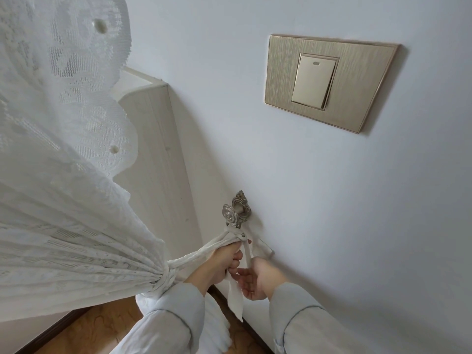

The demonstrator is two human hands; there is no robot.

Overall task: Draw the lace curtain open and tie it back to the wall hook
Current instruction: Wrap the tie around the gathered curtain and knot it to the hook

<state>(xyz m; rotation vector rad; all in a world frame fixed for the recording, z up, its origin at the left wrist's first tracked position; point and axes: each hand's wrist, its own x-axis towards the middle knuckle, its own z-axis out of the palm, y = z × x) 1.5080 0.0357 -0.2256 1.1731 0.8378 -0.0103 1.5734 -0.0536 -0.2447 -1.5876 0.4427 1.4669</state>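
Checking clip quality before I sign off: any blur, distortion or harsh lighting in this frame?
Head view: soft, even daylight, no glare; wide-angle bending skews the light switch; right hand slightly motion-blurred, left hand and wall hook sharp; near lace curtain looks pixelated.

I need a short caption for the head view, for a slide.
Both hands, left hand and right hand, fasten the tieback of the gathered lace curtain at the wall hook.

White floral lace curtain [58, 175]; silver rose hook [233, 213]; gold switch [329, 83].
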